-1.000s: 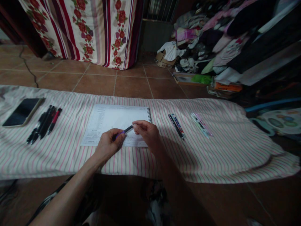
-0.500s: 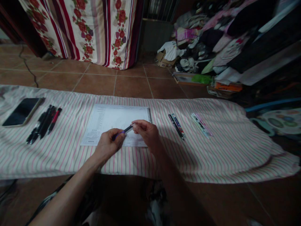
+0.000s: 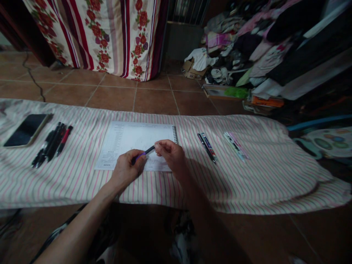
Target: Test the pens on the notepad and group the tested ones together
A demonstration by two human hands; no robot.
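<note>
My left hand (image 3: 127, 169) is closed around the purple barrel of a pen (image 3: 145, 153). The fingertips of my right hand (image 3: 171, 154) pinch the pen's dark far end. Both hands hover over the near edge of a spiral notebook (image 3: 132, 141) that lies open on a pink-striped cloth (image 3: 247, 176). The notebook's page shows faint printed lines.
A phone (image 3: 26, 129) and a bunch of dark pens (image 3: 52, 143) lie at the left of the cloth. Two pens (image 3: 206, 146) and a pale pair of pens (image 3: 235, 146) lie to the right. Piled clothes (image 3: 242, 44) and a floral curtain (image 3: 110, 33) stand beyond the tiled floor.
</note>
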